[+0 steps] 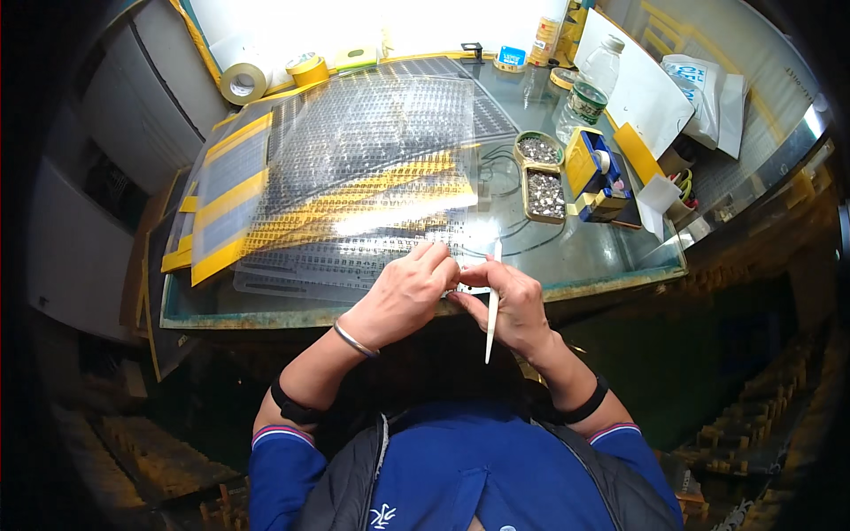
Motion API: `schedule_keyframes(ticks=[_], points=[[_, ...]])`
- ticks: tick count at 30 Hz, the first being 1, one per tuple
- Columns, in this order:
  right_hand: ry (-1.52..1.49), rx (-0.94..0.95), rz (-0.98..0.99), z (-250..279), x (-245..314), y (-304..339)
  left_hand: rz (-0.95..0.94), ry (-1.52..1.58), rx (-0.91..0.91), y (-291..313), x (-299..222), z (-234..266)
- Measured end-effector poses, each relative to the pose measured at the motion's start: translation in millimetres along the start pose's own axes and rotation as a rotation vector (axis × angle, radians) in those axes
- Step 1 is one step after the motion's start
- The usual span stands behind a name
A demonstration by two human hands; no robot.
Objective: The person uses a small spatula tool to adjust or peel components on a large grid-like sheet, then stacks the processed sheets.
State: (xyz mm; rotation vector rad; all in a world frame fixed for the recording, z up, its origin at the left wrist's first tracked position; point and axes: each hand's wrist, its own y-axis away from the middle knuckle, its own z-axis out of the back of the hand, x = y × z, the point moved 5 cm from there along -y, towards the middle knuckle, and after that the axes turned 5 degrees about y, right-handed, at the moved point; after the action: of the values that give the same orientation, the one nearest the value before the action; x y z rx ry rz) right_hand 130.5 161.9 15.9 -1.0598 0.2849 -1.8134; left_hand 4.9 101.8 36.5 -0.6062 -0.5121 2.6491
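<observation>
My left hand [409,290] is closed at the front edge of the glass table, its fingertips meeting those of my right hand. Whatever sits in the left fingers is too small and too covered to make out. A slim white stick-like tool [491,332], pointed at its near end, is held in my closed right hand [516,305] and stands roughly upright in the view. Right behind both hands lies a stack of clear film sheets [363,124] with rows of small dark marks. Broad yellow bands [232,195] cross the sheets at the left.
At the right stand two small tins of tiny pieces [544,195], a blue and yellow tape dispenser [595,173] and a clear plastic bottle [602,66]. Tape rolls [243,84] line the back left. The glass table's front edge [611,285] runs close to my hands.
</observation>
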Motion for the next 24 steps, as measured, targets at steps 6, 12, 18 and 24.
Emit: schedule_keyframes(ticks=[6,12,18,24], points=[[-0.004,-0.016,-0.034,-2,-3,2,0.054,0.027,-0.053,2,2,-7],[-0.055,-0.036,-0.072,-3,-5,5,0.125,0.223,-0.107,12,7,-1],[-0.056,-0.073,-0.053,-5,-5,6,0.095,0.134,-0.242,37,-12,2],[0.022,-0.111,-0.003,-5,5,2,0.061,-0.056,-0.262,42,-20,-3]])
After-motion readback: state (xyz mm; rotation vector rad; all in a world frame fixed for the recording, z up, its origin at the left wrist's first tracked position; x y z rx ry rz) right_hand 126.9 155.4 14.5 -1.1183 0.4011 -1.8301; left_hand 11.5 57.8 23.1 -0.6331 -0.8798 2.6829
